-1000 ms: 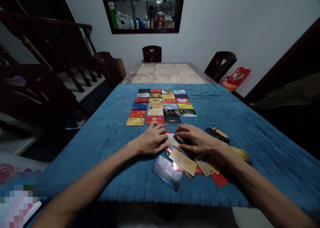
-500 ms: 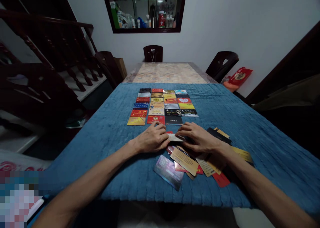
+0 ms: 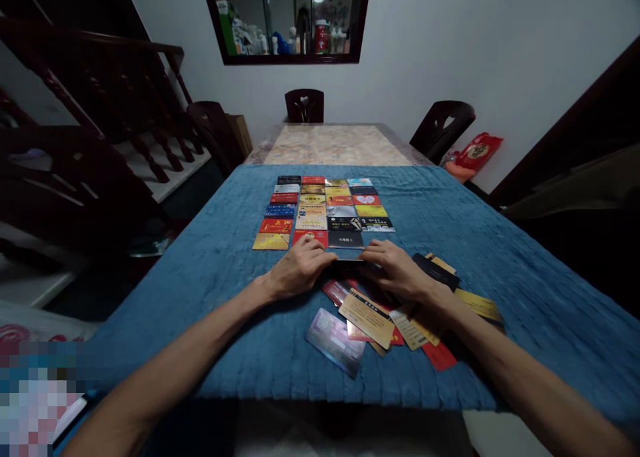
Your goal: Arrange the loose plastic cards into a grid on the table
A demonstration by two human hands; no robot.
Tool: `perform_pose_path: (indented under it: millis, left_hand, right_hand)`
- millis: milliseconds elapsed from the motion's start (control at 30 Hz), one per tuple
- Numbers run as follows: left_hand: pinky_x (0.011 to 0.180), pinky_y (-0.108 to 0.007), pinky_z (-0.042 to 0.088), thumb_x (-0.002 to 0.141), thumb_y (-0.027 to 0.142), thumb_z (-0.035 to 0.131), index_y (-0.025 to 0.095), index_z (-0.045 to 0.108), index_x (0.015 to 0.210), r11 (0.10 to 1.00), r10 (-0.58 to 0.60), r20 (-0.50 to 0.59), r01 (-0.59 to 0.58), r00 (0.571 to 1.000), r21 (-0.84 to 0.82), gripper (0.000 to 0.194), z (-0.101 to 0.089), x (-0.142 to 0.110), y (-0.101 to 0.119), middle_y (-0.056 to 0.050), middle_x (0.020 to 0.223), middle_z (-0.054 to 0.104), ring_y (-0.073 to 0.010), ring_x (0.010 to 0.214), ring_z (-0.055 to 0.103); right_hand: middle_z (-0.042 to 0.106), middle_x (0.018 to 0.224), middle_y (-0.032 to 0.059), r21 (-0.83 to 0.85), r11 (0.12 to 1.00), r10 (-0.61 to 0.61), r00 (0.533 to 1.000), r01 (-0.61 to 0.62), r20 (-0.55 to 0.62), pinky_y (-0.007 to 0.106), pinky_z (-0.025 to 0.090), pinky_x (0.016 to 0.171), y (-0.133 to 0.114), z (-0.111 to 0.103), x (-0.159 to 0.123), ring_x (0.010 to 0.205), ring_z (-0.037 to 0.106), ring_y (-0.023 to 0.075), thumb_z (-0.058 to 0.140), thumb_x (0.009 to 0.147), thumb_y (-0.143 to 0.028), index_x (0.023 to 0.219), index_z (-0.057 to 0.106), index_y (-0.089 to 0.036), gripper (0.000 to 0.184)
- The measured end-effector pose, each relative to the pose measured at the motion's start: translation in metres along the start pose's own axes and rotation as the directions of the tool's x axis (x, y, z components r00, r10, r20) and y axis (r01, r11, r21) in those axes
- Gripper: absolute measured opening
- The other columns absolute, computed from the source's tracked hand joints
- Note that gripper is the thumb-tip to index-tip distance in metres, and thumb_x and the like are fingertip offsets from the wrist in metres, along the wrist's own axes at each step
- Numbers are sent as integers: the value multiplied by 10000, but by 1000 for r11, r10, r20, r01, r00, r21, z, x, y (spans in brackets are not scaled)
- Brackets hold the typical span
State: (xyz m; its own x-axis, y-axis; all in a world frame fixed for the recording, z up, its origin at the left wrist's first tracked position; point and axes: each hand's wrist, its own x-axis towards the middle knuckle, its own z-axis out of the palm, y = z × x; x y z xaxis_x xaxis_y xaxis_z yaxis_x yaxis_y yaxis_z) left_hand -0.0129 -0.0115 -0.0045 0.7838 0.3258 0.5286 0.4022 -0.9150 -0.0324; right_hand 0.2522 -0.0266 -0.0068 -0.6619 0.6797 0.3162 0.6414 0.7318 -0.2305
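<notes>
Holding card [image 3: 349,263] by its ends, clamped in left hand [image 3: 303,265] and right hand [image 3: 395,268], in from cloth's [image 3: 200,263] near edge. Could slip, skewing grid [image 3: 345,223], if squeezed unevenly.

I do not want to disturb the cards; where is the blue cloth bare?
Bare blue cloth: between card grid, left forearm and cloth's left edge; right of the grid, beyond the loose cards. Crowded: beneath the right hand, and between it and the left hand, where a card is held.
</notes>
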Motion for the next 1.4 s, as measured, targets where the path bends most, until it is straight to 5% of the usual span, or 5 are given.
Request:
perform_pose_path:
  millis: [833, 1100, 1400]
  left_hand:
    - [815, -357, 479, 991, 151, 460, 120, 629, 1077, 986, -119, -71, 110, 990, -122, 192, 4, -3, -2, -106, 940, 704, -206, 877, 612]
    - [803, -350, 475, 972, 144, 479, 122, 622, 1017, 982, -150, -88, 138, 985, -132, 152, 4, -4, -1, -101, 915, 688, -207, 864, 601]
    - [819, -367, 476, 987, 181, 460, 130, 633, 1023, 979, -157, -8, 155, 988, -129, 184, 5, -2, 1, -107, 927, 698, -218, 893, 610]
  right_hand:
    - [701, 830, 63, 66, 991, 115, 993, -114, -15, 320, 419, 733, 5, 7, 2, 825, 570, 214, 575, 923, -217, 866, 680, -192, 122]
    - [669, 818, 54, 154, 985, 104, 979, -78, -174, 327, 443, 729, 4, 5, 1, 809, 574, 211, 562, 913, -210, 869, 645, -203, 94]
    - [684, 896, 51, 340, 937, 215, 893, -75, -395, 331, 508, 783, -13, 3, 5, 834, 653, 202, 498, 970, -283, 968, 575, -227, 95]
